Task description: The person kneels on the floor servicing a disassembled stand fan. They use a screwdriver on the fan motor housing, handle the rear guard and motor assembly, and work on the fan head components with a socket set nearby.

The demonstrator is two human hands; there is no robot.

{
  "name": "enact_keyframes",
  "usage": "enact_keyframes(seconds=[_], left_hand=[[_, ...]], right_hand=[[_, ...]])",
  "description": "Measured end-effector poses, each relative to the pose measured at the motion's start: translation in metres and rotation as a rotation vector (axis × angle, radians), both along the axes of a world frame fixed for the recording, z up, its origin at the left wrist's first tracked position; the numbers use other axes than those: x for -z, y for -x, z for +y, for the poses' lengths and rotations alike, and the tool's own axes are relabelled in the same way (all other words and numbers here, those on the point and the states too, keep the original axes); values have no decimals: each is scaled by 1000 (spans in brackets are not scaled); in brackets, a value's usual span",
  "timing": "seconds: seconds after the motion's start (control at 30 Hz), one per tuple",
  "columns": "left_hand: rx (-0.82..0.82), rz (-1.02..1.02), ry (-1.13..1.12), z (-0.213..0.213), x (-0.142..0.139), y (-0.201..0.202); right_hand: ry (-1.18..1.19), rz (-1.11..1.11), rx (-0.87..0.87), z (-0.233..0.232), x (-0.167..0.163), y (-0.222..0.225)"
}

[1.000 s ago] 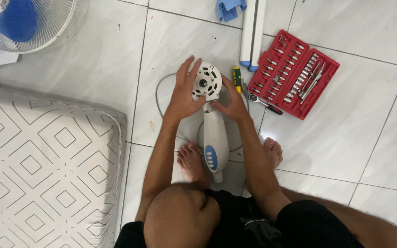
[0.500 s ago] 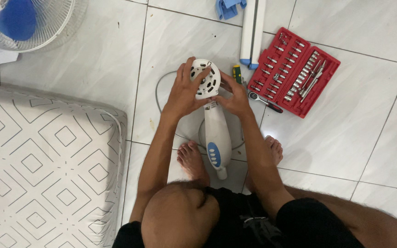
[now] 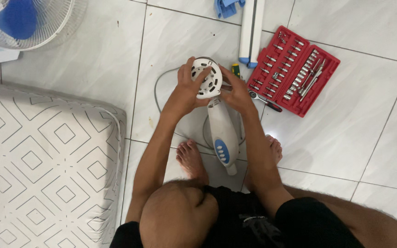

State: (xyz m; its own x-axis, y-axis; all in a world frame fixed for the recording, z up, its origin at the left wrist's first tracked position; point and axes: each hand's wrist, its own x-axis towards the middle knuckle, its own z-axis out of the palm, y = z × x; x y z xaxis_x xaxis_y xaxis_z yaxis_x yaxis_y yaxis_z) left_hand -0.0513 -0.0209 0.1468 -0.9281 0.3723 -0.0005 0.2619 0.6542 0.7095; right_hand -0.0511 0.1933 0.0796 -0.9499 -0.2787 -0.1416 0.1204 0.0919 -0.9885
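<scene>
I sit on a tiled floor with a white fan motor housing [image 3: 207, 79] held up in front of me. Its round vented end faces the camera, and its white neck with a blue button panel [image 3: 223, 138] runs down toward my feet. My left hand [image 3: 184, 92] grips the round end from the left, fingers spread over its rim. My right hand [image 3: 235, 92] clasps it from the right. A grey power cord [image 3: 158, 94] loops on the floor behind the housing.
An open red socket set case [image 3: 295, 70] lies to the right, with a ratchet handle [image 3: 265, 102] beside it. A white tube [image 3: 251, 30] and blue plastic part [image 3: 226, 7] lie further back. A fan grille with blue blade [image 3: 21, 20] is top left, a patterned mattress [image 3: 37, 165] at left.
Both hands have shifted slightly on the round end of the housing, and the housing has turned a little. Nothing else has moved.
</scene>
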Motion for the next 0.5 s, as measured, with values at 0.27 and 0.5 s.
enact_keyframes(seconds=[0.27,0.5], left_hand=[[-116,52,9,8,1,-7],[-156,70,10,14,4,-9]], right_hand=[[-28,-25,-100,3,-22,7],[142,14,-127,11,-11,6]])
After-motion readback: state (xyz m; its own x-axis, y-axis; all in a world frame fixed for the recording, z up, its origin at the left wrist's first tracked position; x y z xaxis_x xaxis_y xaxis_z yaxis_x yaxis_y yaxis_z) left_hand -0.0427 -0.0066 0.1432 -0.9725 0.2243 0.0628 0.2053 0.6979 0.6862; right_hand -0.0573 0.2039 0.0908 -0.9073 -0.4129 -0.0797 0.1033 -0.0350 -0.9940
